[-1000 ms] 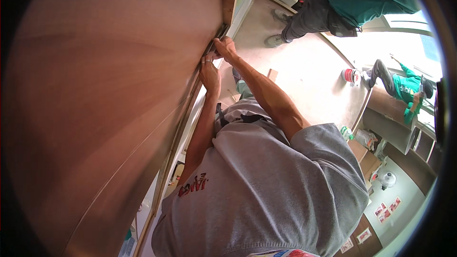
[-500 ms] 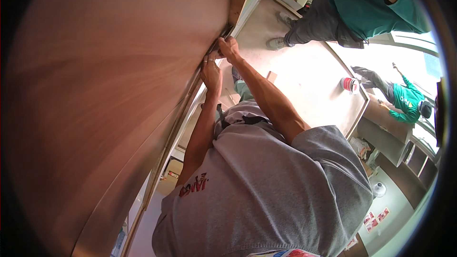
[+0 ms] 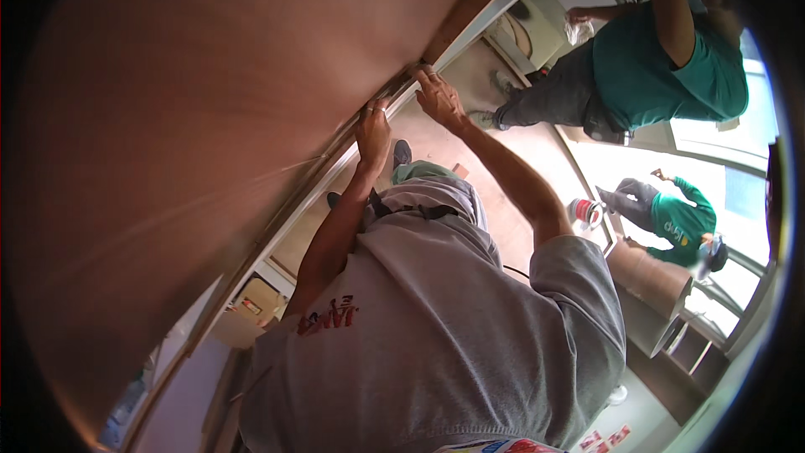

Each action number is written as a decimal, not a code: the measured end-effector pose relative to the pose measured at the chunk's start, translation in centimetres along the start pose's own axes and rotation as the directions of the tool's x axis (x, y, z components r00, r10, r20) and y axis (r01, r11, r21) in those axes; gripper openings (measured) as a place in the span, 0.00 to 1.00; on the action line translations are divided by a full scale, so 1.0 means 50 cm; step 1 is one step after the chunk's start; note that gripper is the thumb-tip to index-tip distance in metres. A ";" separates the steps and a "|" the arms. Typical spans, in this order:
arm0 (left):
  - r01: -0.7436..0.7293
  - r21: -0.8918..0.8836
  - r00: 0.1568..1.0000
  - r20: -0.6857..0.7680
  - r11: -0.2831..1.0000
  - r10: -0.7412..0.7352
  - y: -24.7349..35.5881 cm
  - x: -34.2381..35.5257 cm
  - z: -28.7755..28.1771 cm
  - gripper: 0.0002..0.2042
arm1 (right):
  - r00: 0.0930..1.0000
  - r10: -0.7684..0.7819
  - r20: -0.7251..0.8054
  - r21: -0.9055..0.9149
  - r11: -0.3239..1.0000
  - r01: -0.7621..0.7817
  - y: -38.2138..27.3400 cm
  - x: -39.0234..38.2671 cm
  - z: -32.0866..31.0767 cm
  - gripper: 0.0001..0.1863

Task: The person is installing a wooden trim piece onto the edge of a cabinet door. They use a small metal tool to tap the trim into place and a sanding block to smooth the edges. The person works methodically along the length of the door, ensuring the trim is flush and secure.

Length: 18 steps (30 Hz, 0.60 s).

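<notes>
A large reddish-brown wood panel (image 3: 210,101) fills the left side, with a narrow strip (image 3: 289,205) running diagonally along its edge. My left hand (image 3: 373,134) is at this edge, its fingers bent and closed over the strip; a ring shows on one finger. Further up the strip, near the corner where a darker brown board (image 3: 478,0) meets the panel, my right hand (image 3: 438,101) has its fingers curled against the edge. The fingertips of both hands are partly hidden, and any small thing under them cannot be made out.
At the upper right stands a person in a green shirt (image 3: 662,75), holding something whitish. Another person in green (image 3: 683,218) bends near the bright window, beside a curved brown sheet (image 3: 646,277). A red-and-white bucket (image 3: 585,212) stands on the floor. A cardboard box (image 3: 256,302) is at lower left.
My hands, close together before, are now apart along the edge, the right one further up toward the corner. The view has shifted, and the nearer person's arm has moved.
</notes>
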<state>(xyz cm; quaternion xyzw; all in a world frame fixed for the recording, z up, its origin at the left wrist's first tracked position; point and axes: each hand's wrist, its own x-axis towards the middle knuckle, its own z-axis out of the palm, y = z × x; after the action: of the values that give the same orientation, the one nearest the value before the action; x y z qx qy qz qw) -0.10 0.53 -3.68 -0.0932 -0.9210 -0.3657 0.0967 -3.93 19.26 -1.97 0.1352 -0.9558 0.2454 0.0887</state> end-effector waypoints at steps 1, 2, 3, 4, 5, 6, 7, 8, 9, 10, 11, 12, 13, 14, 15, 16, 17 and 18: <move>-0.025 0.003 1.000 -0.016 1.000 0.025 0.005 0.002 0.000 0.17 | 0.993 -0.072 0.090 0.013 0.997 0.071 0.001 0.011 -0.017 0.21; -0.048 0.008 0.998 -0.033 0.999 0.049 0.009 0.006 0.000 0.17 | 0.980 -0.094 0.175 -0.038 0.994 0.102 0.016 0.019 -0.014 0.22; -0.072 0.006 0.996 -0.052 0.997 0.072 0.018 0.009 0.003 0.18 | 0.960 -0.106 0.261 -0.096 0.986 0.135 0.042 0.026 -0.011 0.22; -0.083 -0.007 0.994 -0.068 0.997 0.082 0.017 0.004 0.003 0.18 | 0.929 -0.118 0.350 -0.150 0.972 0.180 0.067 0.031 0.002 0.22; -0.089 -0.024 0.992 -0.092 0.996 0.087 0.022 0.007 0.007 0.18 | 0.917 -0.222 0.332 -0.172 0.941 0.290 0.104 0.045 0.009 0.20; -0.078 -0.023 0.989 -0.125 0.997 0.074 0.013 0.007 0.007 0.18 | 0.862 -0.238 0.448 -0.286 0.875 0.390 0.089 0.066 -0.001 0.18; -0.030 -0.041 0.993 -0.114 0.999 0.025 -0.001 0.006 0.007 0.18 | 0.796 -0.239 0.556 -0.379 0.780 0.499 0.061 0.091 -0.015 0.17; -0.038 -0.073 0.991 -0.132 0.997 0.028 0.010 0.014 0.017 0.18 | 0.789 -0.357 0.501 -0.490 0.635 0.598 0.108 0.092 0.000 0.13; -0.044 -0.099 0.989 -0.148 0.994 0.029 0.018 0.022 0.025 0.18 | 0.766 -0.470 0.439 -0.611 0.469 0.638 0.161 0.091 0.022 0.12; -0.037 -0.107 0.986 -0.167 0.994 0.019 0.011 0.021 0.023 0.18 | 0.744 -0.490 0.454 -0.605 0.444 0.661 0.161 0.102 0.027 0.10; -0.026 -0.082 0.978 -0.211 0.996 0.009 0.015 0.021 0.026 0.17 | 0.724 -0.505 0.470 -0.604 0.415 0.681 0.162 0.113 0.024 0.08; 0.000 -0.110 0.976 -0.215 0.994 -0.024 0.018 0.018 0.027 0.16 | 0.704 -0.515 0.490 -0.601 0.385 0.700 0.160 0.119 0.026 0.07; 0.036 -0.135 0.974 -0.217 0.990 -0.065 0.015 0.011 0.026 0.16 | 0.713 -0.428 0.555 -0.529 0.480 0.700 0.134 0.140 0.027 0.11; 0.056 -0.165 0.972 -0.217 0.985 -0.091 0.015 0.011 0.032 0.15 | 0.686 -0.442 0.578 -0.532 0.433 0.728 0.132 0.153 0.024 0.12; 0.062 -0.165 0.965 -0.243 0.984 -0.101 0.009 0.006 0.045 0.16 | 0.655 -0.455 0.603 -0.529 0.387 0.755 0.131 0.161 0.022 0.13; 0.065 -0.176 0.953 -0.281 0.982 -0.113 0.009 0.003 0.049 0.16 | 0.633 -0.464 0.620 -0.529 0.348 0.774 0.131 0.170 0.017 0.14; 0.067 -0.187 0.940 -0.318 0.980 -0.125 0.011 0.003 0.054 0.16 | 0.644 -0.376 0.666 -0.470 0.460 0.754 0.130 0.183 0.013 0.14; 0.061 -0.191 0.927 -0.354 0.980 -0.127 0.016 0.006 0.059 0.16 | 0.638 -0.351 0.685 -0.474 0.451 0.757 0.117 0.188 -0.002 0.13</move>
<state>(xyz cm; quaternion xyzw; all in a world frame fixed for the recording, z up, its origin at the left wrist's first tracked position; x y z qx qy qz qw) -0.51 3.18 -5.19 0.0126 -0.8544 -0.4611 0.2394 -14.57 22.21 -2.28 0.4629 -0.8510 -0.2458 -0.0338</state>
